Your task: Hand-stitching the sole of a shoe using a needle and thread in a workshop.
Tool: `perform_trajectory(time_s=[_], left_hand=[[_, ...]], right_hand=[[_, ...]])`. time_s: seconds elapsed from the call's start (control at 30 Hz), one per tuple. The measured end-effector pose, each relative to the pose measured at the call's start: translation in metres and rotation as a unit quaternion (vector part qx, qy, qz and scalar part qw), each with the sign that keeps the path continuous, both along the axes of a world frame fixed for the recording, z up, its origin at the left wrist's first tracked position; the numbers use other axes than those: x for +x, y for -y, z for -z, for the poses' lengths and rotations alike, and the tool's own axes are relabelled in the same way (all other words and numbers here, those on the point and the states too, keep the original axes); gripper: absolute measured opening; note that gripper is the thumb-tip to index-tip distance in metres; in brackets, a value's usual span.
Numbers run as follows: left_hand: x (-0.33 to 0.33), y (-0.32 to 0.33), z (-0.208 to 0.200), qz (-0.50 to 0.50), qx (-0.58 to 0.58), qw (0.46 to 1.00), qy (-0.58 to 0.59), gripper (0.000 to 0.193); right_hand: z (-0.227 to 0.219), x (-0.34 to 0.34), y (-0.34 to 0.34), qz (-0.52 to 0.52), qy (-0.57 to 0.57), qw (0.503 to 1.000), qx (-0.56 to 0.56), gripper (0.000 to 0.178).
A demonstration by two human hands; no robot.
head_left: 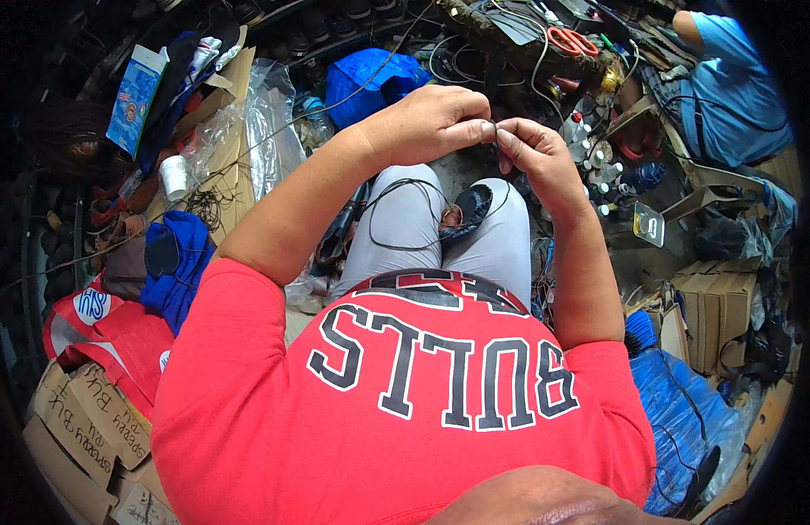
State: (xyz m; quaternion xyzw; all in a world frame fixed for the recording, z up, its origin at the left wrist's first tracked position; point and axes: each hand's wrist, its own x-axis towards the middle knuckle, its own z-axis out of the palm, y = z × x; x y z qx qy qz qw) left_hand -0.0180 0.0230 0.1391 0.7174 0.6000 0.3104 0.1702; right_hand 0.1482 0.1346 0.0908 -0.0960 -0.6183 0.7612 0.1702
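Observation:
Both my hands are raised beyond my knees, with their fingertips meeting. My left hand point(447, 120) is closed in a pinch of thumb and forefinger. Against it, my right hand point(545, 160) pinches too. A small dark, thin bit shows between the fingertips, too fine to name. Over my lap in grey trousers point(394, 229) lies a loose loop of thin dark cord point(376, 244). A dark shoe-like piece point(469, 213) with a brown inside rests between my knees, next to the cord.
Ahead stands a cluttered work surface with orange-handled scissors point(571, 41). A blue plastic bag point(370, 83) lies before it. Small bottles point(600, 166) crowd the right. Cardboard point(238, 179) and a white cup point(173, 178) are left. Another person in a blue shirt point(736, 101) sits at far right.

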Motion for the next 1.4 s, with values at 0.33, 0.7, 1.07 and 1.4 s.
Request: perform_trajectory(time_s=[0.33, 0.7, 1.07, 1.4], left_hand=[[-0.005, -0.002, 0.012, 0.006, 0.04, 0.998, -0.038, 0.016], [-0.003, -0.002, 0.024, -0.008, -0.04, 0.999, -0.03, 0.017], [-0.003, -0.004, 0.036, -0.075, -0.228, 0.882, 0.405, 0.015], [0.018, -0.002, 0.047, -0.102, -0.113, 0.9, 0.408, 0.014]], right_hand=[[-0.006, 0.002, 0.0, 0.09, -0.004, 0.974, 0.208, 0.025], [-0.016, -0.007, 0.003, 0.192, 0.012, 0.795, 0.575, 0.009], [-0.011, 0.001, 0.009, 0.233, -0.02, 0.842, 0.486, 0.014], [-0.003, -0.009, 0.028, 0.271, -0.003, 0.794, 0.544, 0.008]])
